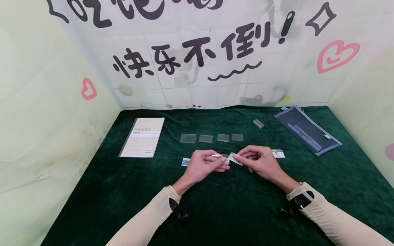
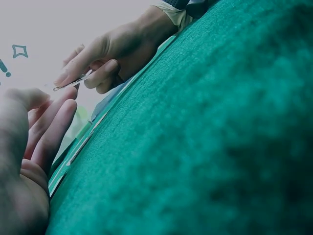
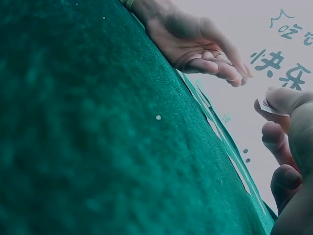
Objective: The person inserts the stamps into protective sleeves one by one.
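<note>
fingers of the right hand (image 1: 261, 162) pinch a white card (image 1: 235, 160), slanting from far left to near right, beside a clear film (image 1: 219, 155) clamped in the left hand (image 1: 203, 164), well inside the edges of the counter (image 1: 221, 212). four clear squares (image 1: 205, 138) lie beyond, between a notebook (image 1: 143, 138) and a pouch (image 1: 307, 131); printed cards (image 1: 279, 154) flank the hands.

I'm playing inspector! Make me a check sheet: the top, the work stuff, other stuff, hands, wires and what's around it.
Surface: dark green cloth, wrinkled
Job's things: small white card, clear plastic piece; four clear plastic squares in a row
Clutter: Gambit notebook, blue zip pouch, purple-and-green block
Hands: right hand pinches the small white card; left hand holds the clear plastic piece
Cables: nothing seen
Surroundings: printed fabric backdrop
</note>
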